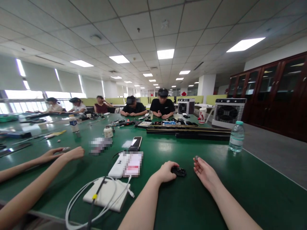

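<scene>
Near the middle of the green table point(165, 147), my left hand point(165, 172) holds a small black plastic device point(179, 171) between thumb and fingers. It looks like an opened computer mouse, resting low at the tabletop; its inner details are too small to make out. To its right, my right hand point(205, 172) is raised a little, palm turned inward. Thumb and fingertips pinch a small greyish round piece point(196, 157), whose kind I cannot tell. The two hands are apart, with the black device on the left hand's side of the gap.
A water bottle point(237, 136) stands at the right. Left of me lie a white power bank point(117, 166), a cream pouch point(105, 193) and a looped white cable point(69, 203). A neighbour's arms point(48, 175) reach in from the left. Long black strips point(187, 130) lie farther back.
</scene>
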The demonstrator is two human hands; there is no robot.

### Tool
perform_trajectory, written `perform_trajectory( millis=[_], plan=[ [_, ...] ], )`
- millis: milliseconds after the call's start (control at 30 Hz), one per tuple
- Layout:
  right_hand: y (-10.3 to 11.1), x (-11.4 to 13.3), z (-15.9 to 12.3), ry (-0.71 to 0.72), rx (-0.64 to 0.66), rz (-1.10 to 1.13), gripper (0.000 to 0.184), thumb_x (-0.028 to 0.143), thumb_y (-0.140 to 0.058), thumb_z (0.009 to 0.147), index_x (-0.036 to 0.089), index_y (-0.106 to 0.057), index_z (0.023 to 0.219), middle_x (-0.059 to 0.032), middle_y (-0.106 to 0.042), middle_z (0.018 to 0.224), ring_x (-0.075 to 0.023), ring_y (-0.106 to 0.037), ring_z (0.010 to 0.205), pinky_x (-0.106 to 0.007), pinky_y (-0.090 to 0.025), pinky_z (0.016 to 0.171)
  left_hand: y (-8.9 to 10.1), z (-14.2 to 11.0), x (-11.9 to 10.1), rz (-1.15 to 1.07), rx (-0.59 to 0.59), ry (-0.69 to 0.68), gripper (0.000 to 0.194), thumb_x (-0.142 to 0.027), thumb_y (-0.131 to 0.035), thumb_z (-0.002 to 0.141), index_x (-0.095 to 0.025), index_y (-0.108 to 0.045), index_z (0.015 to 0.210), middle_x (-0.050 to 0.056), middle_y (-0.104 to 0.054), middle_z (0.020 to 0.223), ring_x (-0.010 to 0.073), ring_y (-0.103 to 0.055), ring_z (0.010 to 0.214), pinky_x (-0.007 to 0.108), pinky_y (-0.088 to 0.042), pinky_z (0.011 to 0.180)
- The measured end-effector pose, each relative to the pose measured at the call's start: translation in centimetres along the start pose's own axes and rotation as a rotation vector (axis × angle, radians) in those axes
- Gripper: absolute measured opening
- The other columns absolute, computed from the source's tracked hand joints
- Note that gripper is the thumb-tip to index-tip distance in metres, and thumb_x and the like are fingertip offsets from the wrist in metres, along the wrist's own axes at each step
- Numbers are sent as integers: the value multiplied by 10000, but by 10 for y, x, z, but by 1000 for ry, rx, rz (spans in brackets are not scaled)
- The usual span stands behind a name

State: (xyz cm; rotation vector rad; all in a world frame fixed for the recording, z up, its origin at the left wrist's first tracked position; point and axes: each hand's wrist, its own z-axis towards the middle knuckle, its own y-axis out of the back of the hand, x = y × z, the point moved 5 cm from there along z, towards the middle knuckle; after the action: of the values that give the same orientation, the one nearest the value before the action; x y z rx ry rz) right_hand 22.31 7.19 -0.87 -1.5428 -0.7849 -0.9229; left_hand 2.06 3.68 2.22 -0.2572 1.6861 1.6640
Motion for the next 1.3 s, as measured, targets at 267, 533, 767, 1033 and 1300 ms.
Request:
perform_trajectory(
  millis=[267, 533, 767, 1033, 1300],
  plan=[
    [-4, -1, -1, -15, 36, 47, 272, 277, -774, 649, 235, -645, 885, -9, -719, 807, -134, -650, 645, -225, -542, 548, -5, 4, 9, -72, -39, -26, 560, -240, -678, 710, -235, -544, 1254, 61, -571, 1243, 255, -514, 1157, 390, -382, 1037],
    [-18, 14, -13, 205, 48, -188, 399, 446, -754, 620, 225, -661, 939, -44, -718, 921, -185, -659, 766, -290, -548, 623, -5, 5, 12, -119, -52, -37, 522, -107, -656, 667, -198, -585, 1177, 73, -591, 1191, 243, -545, 1109, 368, -409, 1007],
    [-43, 22, -33, 571, 253, -766, 310, 414, -611, 739, 212, -672, 966, -66, -704, 957, -229, -633, 904, -407, -487, 869, -5, 4, 12, -180, -58, -37, 513, -84, -645, 669, -177, -585, 1170, 77, -607, 1177, 222, -566, 1093, 329, -433, 988],
    [-58, 4, -48, 615, 526, -1296, 212, 270, -560, 799, 255, -690, 966, -53, -657, 1114, -233, -570, 1055, -406, -422, 952, -7, 8, 14, -114, -63, -73, 481, -160, -648, 704, -179, -597, 1182, 86, -623, 1168, 240, -573, 1096, 342, -428, 996],
    [-61, 0, -50, 621, 508, -1441, 233, 252, -548, 815, 280, -668, 1013, -39, -635, 1173, -239, -560, 1088, -414, -420, 929, -7, 9, 13, -1, -52, -67, 450, -219, -614, 743, -207, -592, 1192, 77, -628, 1169, 244, -577, 1082, 345, -435, 979]
  ],
)
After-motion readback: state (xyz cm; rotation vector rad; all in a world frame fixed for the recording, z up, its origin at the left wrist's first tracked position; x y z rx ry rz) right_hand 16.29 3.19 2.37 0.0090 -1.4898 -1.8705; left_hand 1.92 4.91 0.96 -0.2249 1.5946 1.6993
